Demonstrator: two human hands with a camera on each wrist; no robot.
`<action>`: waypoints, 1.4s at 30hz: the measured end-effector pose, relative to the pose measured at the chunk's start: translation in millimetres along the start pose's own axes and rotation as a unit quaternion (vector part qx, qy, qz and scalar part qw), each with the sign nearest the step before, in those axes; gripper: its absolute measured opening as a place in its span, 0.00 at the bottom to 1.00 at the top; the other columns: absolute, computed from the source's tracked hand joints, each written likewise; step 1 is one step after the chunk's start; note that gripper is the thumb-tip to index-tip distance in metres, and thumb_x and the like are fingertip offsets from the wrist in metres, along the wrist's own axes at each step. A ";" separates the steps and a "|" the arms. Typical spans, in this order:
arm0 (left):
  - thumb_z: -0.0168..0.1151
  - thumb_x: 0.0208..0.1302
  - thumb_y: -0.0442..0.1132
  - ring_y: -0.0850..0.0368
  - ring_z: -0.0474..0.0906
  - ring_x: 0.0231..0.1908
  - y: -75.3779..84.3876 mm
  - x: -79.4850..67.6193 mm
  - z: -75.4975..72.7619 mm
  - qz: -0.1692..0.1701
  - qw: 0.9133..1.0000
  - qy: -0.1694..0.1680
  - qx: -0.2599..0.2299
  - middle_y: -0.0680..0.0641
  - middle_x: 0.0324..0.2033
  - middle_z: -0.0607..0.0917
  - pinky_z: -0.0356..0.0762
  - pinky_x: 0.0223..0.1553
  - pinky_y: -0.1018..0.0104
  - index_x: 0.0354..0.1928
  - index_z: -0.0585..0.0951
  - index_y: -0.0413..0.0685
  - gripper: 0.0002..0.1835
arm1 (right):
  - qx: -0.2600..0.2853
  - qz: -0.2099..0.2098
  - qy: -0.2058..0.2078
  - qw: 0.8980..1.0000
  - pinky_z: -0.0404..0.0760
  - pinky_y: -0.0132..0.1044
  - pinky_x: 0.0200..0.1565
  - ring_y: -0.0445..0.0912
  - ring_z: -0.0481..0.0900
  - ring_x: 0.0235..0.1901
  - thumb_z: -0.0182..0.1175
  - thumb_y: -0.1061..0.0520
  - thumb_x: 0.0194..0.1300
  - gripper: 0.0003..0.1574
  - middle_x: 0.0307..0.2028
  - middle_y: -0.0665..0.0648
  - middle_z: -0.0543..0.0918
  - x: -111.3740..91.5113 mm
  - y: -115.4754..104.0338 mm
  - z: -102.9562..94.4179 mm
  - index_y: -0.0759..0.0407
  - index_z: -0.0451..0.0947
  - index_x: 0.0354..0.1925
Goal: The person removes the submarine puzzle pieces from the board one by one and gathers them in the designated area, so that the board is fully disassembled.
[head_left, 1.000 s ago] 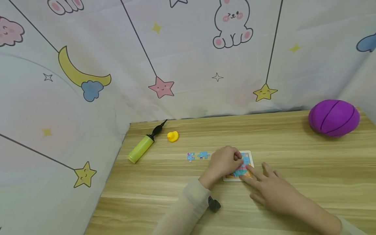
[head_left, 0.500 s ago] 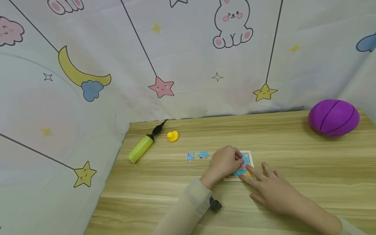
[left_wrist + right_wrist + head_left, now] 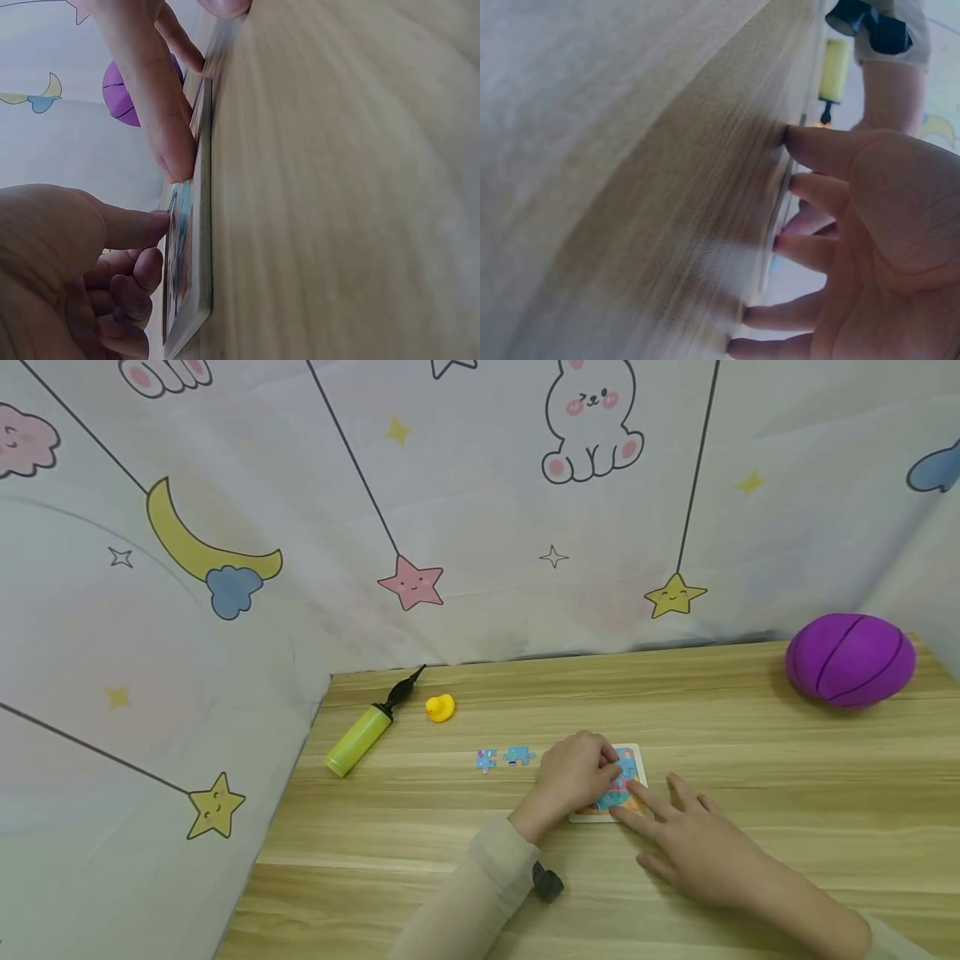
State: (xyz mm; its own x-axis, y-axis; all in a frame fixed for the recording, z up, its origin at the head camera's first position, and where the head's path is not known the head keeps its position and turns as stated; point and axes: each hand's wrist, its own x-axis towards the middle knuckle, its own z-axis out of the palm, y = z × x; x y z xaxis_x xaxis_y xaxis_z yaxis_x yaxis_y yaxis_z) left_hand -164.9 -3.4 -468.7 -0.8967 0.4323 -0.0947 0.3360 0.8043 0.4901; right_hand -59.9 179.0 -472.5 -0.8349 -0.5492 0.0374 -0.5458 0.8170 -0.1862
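Observation:
A small jigsaw puzzle (image 3: 621,797) in a white-edged tray (image 3: 592,818) lies on the table, its picture blue, pink and orange. From its left side my left hand (image 3: 576,770) reaches over it with curled fingers. In the left wrist view the thumb (image 3: 154,223) and fingertips meet at a thin puzzle piece (image 3: 173,199), which they seem to pinch, mostly hidden. My right hand (image 3: 697,843) is spread, fingertips resting on the puzzle's right and lower part, thumb on the table. Two loose blue puzzle pieces, one nearer (image 3: 518,756) and one farther left (image 3: 487,761), lie left of the tray.
A green hand pump (image 3: 362,739) with a black nozzle and a yellow rubber duck (image 3: 440,707) are at the back left. A purple ball (image 3: 851,660) sits at the back right. A printed curtain (image 3: 480,510) hangs behind the table.
Both hands keep nearly the same place over the puzzle. The blue part beside the left fingertips shows slightly differently now, with a clearer piece outline. The loose pieces have not moved.

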 end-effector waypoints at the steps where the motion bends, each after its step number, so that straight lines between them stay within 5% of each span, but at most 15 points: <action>1: 0.69 0.71 0.44 0.68 0.73 0.21 -0.6 -0.1 -0.3 0.000 1.000 0.000 -0.002 0.62 0.27 0.82 0.72 0.24 0.72 0.42 0.89 0.53 0.05 | 0.000 0.000 -0.001 1.000 0.74 0.75 0.51 0.78 0.67 0.65 0.68 0.41 0.68 0.35 0.72 0.62 0.71 0.1 -0.1 -0.3 0.42 0.76 0.71; 13: 0.67 0.73 0.42 0.68 0.76 0.25 -23.4 -9.0 -25.5 0.013 0.996 0.019 -0.085 0.59 0.30 0.83 0.75 0.27 0.73 0.42 0.87 0.48 0.06 | -0.001 0.002 -0.007 1.000 0.73 0.75 0.52 0.79 0.66 0.65 0.67 0.40 0.69 0.36 0.73 0.62 0.70 0.4 -0.1 -1.4 0.42 0.75 0.72; 24: 0.68 0.72 0.44 0.61 0.74 0.28 -55.1 -24.2 -54.9 -0.026 0.993 0.055 -0.099 0.57 0.34 0.82 0.72 0.29 0.66 0.42 0.85 0.51 0.06 | -0.002 0.006 -0.001 1.000 0.73 0.75 0.53 0.78 0.66 0.65 0.67 0.40 0.69 0.36 0.74 0.60 0.69 -0.6 -0.3 -0.8 0.41 0.75 0.72; 32: 0.68 0.72 0.42 0.60 0.76 0.31 -73.1 -29.1 -52.8 -0.033 0.996 0.057 -0.066 0.57 0.32 0.82 0.74 0.34 0.65 0.39 0.87 0.50 0.04 | -0.002 0.005 -0.007 1.000 0.73 0.76 0.53 0.79 0.66 0.66 0.67 0.40 0.69 0.36 0.74 0.61 0.69 -0.8 0.6 -0.2 0.41 0.74 0.72; 42: 0.69 0.71 0.41 0.61 0.76 0.30 -76.4 -31.3 -49.8 -0.031 0.997 0.055 -0.035 0.57 0.30 0.82 0.74 0.31 0.66 0.38 0.87 0.51 0.04 | -0.001 0.007 -0.003 1.000 0.72 0.76 0.54 0.78 0.65 0.66 0.67 0.40 0.69 0.36 0.74 0.60 0.69 -0.7 -0.3 0.3 0.41 0.74 0.72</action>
State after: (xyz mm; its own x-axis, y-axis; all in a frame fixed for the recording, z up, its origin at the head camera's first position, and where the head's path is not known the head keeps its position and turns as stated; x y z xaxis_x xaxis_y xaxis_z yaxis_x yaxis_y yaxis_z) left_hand -176.9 -98.7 -460.1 -0.9426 0.3322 -0.0341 0.2609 0.7963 0.5458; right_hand -59.2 179.1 -472.8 -0.8422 -0.5385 0.0281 -0.5338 0.8253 -0.1843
